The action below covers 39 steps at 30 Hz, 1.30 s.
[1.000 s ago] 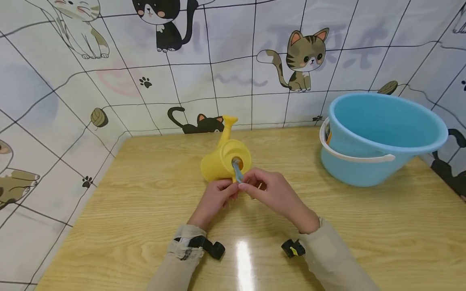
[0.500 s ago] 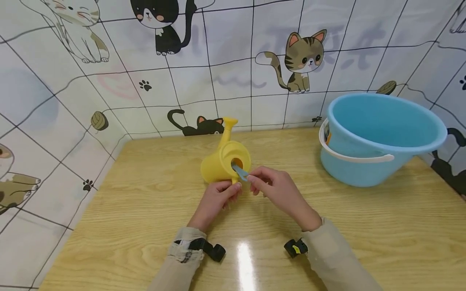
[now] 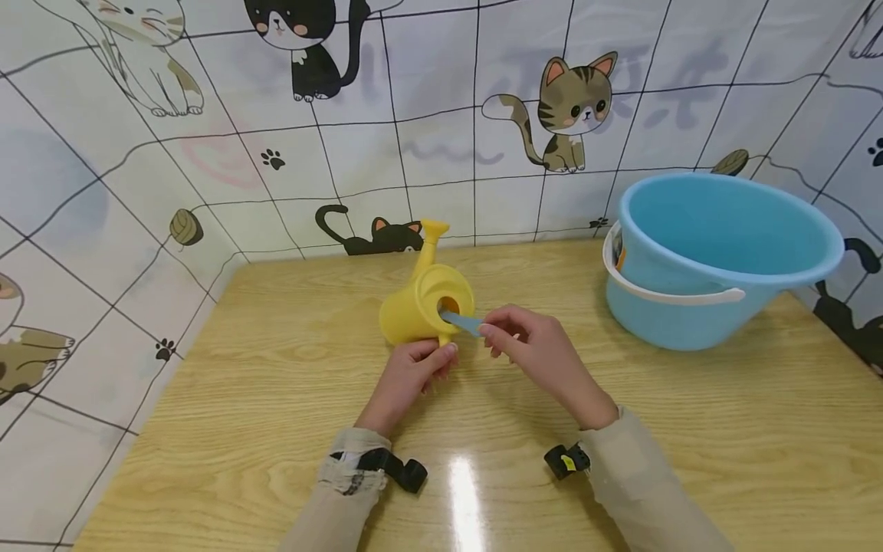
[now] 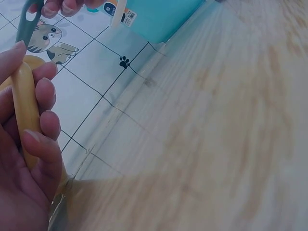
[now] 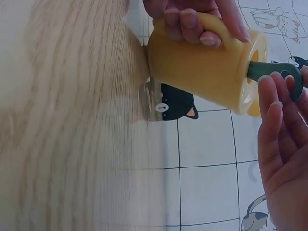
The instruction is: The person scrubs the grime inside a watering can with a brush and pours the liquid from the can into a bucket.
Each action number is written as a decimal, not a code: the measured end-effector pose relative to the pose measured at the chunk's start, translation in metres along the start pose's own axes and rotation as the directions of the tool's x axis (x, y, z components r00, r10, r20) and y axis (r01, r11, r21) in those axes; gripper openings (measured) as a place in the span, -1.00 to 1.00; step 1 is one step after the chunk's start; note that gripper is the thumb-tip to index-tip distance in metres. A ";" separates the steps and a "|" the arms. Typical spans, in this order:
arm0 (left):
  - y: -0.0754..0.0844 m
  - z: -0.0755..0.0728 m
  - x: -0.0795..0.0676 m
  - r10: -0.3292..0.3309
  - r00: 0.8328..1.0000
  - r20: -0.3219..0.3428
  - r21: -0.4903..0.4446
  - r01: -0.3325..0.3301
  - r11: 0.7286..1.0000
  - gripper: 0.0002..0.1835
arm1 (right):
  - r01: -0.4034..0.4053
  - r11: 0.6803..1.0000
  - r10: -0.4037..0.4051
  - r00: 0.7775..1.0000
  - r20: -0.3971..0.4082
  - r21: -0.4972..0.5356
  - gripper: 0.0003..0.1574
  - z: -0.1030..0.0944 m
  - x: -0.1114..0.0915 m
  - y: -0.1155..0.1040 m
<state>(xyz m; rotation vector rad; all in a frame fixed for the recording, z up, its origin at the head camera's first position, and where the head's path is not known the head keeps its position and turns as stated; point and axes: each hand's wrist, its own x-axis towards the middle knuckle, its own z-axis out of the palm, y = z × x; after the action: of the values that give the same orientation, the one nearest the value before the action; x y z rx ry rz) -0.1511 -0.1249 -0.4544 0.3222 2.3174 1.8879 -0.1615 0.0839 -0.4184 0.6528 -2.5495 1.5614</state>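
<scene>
Yellow watering can (image 3: pixel 407 316) tilted, slim tool (image 3: pixel 464 323) in its mouth (image 3: pixel 451 304)

A wall cloth (image 3: pixel 441 153) printed with cats closes off the back and sides of the scene, behind a wood-grain table (image 3: pixel 276 345). On the person's right stands a light-blue bucket (image 3: pixel 690 328), rim up, its white bail (image 3: pixel 690 298) hanging against the front; it is well apart from both hands, probably set aside to be out of their way.

The watering can is at the middle of the table, in front of the person. Its body leans right, the long axis running from the base on the left to the mouth, which faces right and toward the person; whether the base touches the table is hard to tell. The spout (image 3: pixel 425 257) points away, up toward the wall cloth.

The left hand (image 3: pixel 414 372) has its fingers curled round the can's handle (image 4: pixel 25 106), likely to brace the can and present the mouth to the other hand. The right hand (image 3: pixel 534 345) pinches the tool's outer end between thumb and fingertips, a light hold that seems suited to steering something so narrow.

The tool is greyish blue from above, greener in the wrist views. Its long axis runs sideways: the holed, pinched end points right, and the other goes left through the mouth, its tip hidden inside the can.
</scene>
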 end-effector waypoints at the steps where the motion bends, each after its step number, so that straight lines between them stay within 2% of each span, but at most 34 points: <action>1: 0.000 0.000 0.000 0.002 1.000 -0.001 -0.002 -0.002 1.000 -0.53 | 0.012 1.000 -0.012 1.000 -0.011 -0.010 -0.73 -0.001 0.000 0.003; 7: 0.000 0.000 0.001 0.006 1.000 -0.002 -0.005 -0.006 1.000 -0.54 | 0.048 0.995 -0.057 0.992 -0.109 -0.085 -0.76 -0.009 0.001 0.008; 17: 0.000 -0.001 0.001 0.015 1.000 0.002 -0.006 -0.015 1.000 -0.56 | 0.001 0.994 -0.028 0.966 -0.257 -0.106 -0.73 -0.018 0.002 0.010; 24: -0.001 0.000 0.000 0.020 1.000 0.004 0.000 -0.020 1.000 -0.57 | -0.025 0.999 0.013 0.966 -0.257 -0.041 -0.57 -0.013 0.003 0.013; 32: -0.001 0.000 0.000 0.008 1.000 0.022 -0.007 -0.008 1.000 -0.55 | 0.036 0.995 -0.054 0.980 -0.194 -0.094 -0.66 0.008 0.003 0.010; 35: -0.001 -0.001 0.000 0.011 1.000 0.018 -0.005 -0.010 1.000 -0.55 | 0.058 0.989 -0.087 0.973 -0.214 -0.139 -0.68 0.010 0.003 0.006; 39: 0.000 -0.001 0.001 0.019 1.000 0.010 0.005 -0.019 1.000 -0.57 | 0.065 0.982 -0.112 0.956 -0.271 -0.179 -0.71 0.003 0.003 0.004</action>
<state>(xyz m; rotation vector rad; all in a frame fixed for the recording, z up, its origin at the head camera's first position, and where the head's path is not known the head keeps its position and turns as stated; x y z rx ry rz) -0.1522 -0.1254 -0.4546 0.3541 2.3211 1.8850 -0.1653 0.0818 -0.4225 0.4813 -2.3722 1.2878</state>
